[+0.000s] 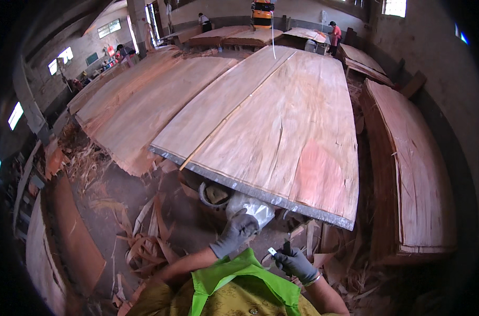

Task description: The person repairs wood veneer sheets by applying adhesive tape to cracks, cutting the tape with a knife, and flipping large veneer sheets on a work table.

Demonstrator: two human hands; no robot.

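My left hand (241, 228), in a grey work glove, has its fingers curled at a clear plastic bag (262, 212) below the table's front edge. Whether the fingers grip the bag or only overlap it in view, I cannot tell. My right hand (296, 265), also gloved in grey, is closed around a small hand tool (272, 251) with a pale flat end; a dark part stands up beside it. In front of me a wood veneer sheet (302, 106) covers a long table with a grey, scuffed edge (239, 182). A thin wooden strip (227, 116) lies lengthwise on the veneer, near a reddish patch (318, 173).
A round bucket (203, 193) stands under the table edge. Veneer stacks lie to the left (156, 98) and right (421, 170). Veneer scraps (148, 245) litter the floor. Farther back are a person in red (335, 35), other people and an orange-and-black machine (262, 17).
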